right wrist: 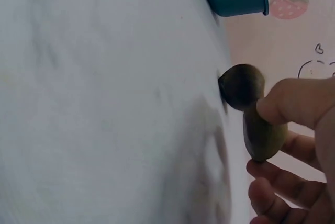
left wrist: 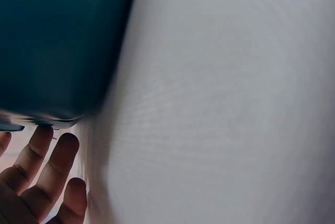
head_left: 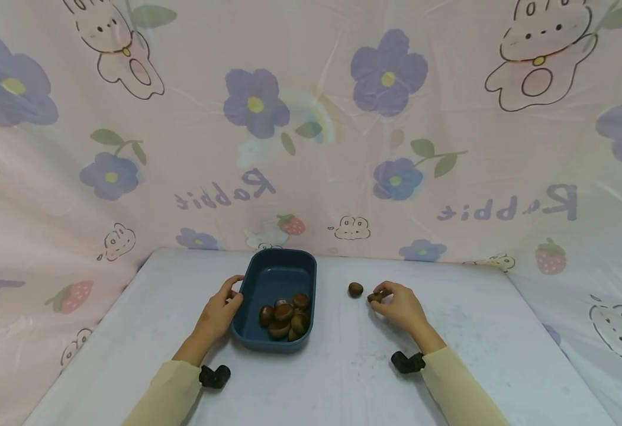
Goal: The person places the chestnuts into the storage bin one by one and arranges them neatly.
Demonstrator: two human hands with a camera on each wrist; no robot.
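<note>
In the head view a dark blue rectangular tray [head_left: 268, 284] stands on the table, several brown chestnuts [head_left: 284, 312] heaped at its near end. My left hand [head_left: 216, 316] touches the tray's left side, and the left wrist view shows its fairly straight fingers [left wrist: 56, 171] against the outer wall. Right of the tray, my right hand [head_left: 403, 307] pinches a chestnut [right wrist: 261, 135] between thumb and fingers, close to the tabletop. Another chestnut [head_left: 355, 289] lies just left of it. In the right wrist view this loose chestnut [right wrist: 243, 85] appears right behind the held one.
The white table [head_left: 337, 384] reaches back to a hanging pale cloth [head_left: 321, 171] printed with flowers and rabbits. Each wrist carries a small black device, the left one [head_left: 215, 377] and the right one [head_left: 408, 362].
</note>
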